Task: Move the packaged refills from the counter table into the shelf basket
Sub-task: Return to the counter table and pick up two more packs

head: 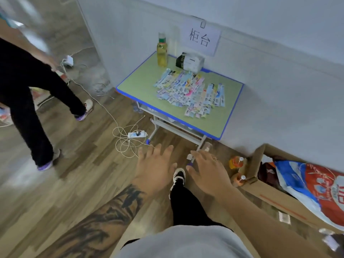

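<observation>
I see the packaged refills (191,93) lying in a loose, overlapping spread on the green table (141,84) with the blue edge, in the upper middle of the frame, against the wall. Behind them on the table stand a bottle of yellow drink (162,53) and a tissue pack (189,62), below a paper sign (202,39) clipped to the wall. My left hand (155,167) is at lower centre, fingers spread and straight, holding nothing. My right hand (206,170) is just beside it to the right, fingers also loosely spread and bare. Both hang over the wooden floor, well short of the table. A power strip (137,134) with coiled cord lies on the floor left of the table leg. Another person's legs (28,101) stand at the left edge.
</observation>
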### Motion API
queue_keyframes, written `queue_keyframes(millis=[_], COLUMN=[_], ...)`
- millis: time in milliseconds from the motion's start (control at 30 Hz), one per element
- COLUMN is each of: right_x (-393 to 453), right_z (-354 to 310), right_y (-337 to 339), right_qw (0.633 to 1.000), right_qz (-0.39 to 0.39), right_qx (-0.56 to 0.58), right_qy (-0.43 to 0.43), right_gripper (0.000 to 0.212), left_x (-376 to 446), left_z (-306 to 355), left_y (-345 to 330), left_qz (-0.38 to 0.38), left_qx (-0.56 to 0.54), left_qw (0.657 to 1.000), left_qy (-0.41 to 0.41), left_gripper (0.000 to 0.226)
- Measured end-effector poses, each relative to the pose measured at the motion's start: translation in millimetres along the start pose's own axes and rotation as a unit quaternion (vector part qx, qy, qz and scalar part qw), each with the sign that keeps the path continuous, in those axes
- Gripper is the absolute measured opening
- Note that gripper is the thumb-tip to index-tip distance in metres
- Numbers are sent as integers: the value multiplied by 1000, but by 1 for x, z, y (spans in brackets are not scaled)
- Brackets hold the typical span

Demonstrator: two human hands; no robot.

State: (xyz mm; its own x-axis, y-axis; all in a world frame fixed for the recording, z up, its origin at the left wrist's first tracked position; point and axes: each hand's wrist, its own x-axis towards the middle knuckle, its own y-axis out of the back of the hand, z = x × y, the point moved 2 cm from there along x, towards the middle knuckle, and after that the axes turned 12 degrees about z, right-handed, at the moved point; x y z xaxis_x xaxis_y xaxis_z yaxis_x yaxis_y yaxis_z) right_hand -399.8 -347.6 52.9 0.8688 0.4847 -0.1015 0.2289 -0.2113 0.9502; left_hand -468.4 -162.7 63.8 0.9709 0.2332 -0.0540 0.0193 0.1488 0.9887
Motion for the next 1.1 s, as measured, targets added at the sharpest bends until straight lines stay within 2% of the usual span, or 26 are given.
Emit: queue_keyframes(millis=[133, 333, 500, 667, 800, 900, 1100], right_x=[68, 166, 246, 307, 348, 375, 411], right_z=[0, 20, 54, 94, 117, 127, 126], right_y=[-6, -6, 0, 3, 9, 8, -9], right_qw=[999, 998, 997, 991, 980, 961, 918], right_qz=[-29, -49, -56, -56, -34, -14, -13], right_qx=[23, 25, 44, 73, 72, 72, 70], right_qy=[10, 14, -25, -101, -181, -268, -391], right_gripper=[63, 61, 60, 57, 49, 41, 31], left_x=[50, 148, 237, 311, 366, 402, 444], left_z=[-14, -12, -8, -2, 4, 8, 8], left_y=[0, 4, -8, -19, -19, -22, -28], left_qz=[-18, -39, -36, -67, -56, -55, -114], left_qx=[12, 53, 58, 53, 36, 35, 4], left_qw=[1000, 998, 998, 996, 997, 996, 987], left_qy=[21, 11, 11, -2, -31, -55, -117], left_gripper=[64, 63, 66, 67, 66, 63, 59])
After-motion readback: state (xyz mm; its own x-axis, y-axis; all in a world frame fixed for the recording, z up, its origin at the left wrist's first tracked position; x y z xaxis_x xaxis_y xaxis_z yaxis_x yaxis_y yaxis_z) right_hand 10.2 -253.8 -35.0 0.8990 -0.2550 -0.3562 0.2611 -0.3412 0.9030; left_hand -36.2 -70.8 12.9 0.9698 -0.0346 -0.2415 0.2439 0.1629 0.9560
